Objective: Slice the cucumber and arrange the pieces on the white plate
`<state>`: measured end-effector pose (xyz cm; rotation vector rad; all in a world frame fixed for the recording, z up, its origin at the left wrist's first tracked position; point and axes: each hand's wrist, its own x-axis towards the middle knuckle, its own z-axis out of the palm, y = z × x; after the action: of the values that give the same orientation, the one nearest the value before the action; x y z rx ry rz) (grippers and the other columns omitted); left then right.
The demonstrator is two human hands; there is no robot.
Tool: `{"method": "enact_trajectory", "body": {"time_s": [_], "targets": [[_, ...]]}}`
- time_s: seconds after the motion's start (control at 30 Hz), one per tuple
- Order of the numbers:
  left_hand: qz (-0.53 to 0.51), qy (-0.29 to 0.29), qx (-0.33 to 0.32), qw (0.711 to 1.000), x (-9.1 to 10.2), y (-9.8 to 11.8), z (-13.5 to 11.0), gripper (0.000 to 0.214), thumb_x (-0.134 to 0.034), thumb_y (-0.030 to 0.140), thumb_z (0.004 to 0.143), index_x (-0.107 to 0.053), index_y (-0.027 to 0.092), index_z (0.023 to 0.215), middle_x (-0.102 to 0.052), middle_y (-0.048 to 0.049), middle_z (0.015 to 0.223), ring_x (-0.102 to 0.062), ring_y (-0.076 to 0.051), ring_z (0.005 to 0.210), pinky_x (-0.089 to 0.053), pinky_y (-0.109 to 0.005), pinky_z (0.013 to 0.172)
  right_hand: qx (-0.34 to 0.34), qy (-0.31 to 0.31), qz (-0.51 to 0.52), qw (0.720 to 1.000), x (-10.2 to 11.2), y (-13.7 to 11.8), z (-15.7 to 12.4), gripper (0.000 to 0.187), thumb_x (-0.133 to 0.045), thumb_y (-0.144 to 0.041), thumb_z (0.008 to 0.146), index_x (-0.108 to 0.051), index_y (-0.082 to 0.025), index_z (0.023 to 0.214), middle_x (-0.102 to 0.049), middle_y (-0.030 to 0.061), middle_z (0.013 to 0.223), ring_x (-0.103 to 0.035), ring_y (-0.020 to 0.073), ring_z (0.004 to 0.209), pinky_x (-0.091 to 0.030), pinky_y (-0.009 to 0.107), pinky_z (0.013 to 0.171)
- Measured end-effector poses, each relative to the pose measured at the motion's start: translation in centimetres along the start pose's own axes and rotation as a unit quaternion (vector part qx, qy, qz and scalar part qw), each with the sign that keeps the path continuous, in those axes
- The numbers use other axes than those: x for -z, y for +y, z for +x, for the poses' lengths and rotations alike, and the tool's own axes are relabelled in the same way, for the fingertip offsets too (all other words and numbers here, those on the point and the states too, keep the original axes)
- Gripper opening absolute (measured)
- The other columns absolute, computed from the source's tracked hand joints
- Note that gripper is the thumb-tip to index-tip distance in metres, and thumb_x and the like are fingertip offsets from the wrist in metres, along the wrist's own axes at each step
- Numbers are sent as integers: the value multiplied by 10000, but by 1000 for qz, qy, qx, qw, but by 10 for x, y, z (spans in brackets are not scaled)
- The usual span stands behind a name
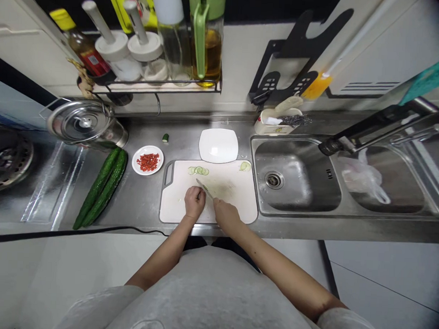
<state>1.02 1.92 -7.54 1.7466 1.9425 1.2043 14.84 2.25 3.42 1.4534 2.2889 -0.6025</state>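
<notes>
My right hand (226, 215) is wrapped round the handle of a knife (205, 188), whose blade points away and to the left over the white cutting board (174, 208). Beside the blade, my left hand (195, 202) is closed with its fingers curled down. What it grips is mostly hidden, and only a small dark bit shows at the fingers. Beyond the hands lies a row of thin cucumber slices (198, 171) on the board. More pale slices (245, 166) rest at its far right corner.
A white plate (219, 146) touches the board's far edge. Left are a dish of chopped red pieces (148, 160), a cucumber end (165, 138), two whole cucumbers (104, 188) and a lidded steel pot (86, 122). The sink (293, 211) borders the right. Bottles line a rack (164, 88) above.
</notes>
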Motion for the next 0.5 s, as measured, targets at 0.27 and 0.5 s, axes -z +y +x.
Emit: {"method": "enact_trajectory", "body": {"time_s": [0.27,0.5], "targets": [[-6,-6,-1,1000,1,1,0,166,-474,171,839,-487,211,678,-516,-20,677,-477,-161,697,-369,-299,665,6,-4,8,1000,4,0,1,301,-276,-59,908,-520,-143,1063,-678,125,926,-670,218,882,-490,284,694],[0,-6,1,1000,-1,-2,-1,170,-464,174,847,-497,208,684,-521,-25,686,-475,-161,705,-371,-301,682,7,-9,3,1000,6,-2,4,317,-265,-57,909,-522,-134,1077,-679,133,941,-669,225,896,-494,291,696]]}}
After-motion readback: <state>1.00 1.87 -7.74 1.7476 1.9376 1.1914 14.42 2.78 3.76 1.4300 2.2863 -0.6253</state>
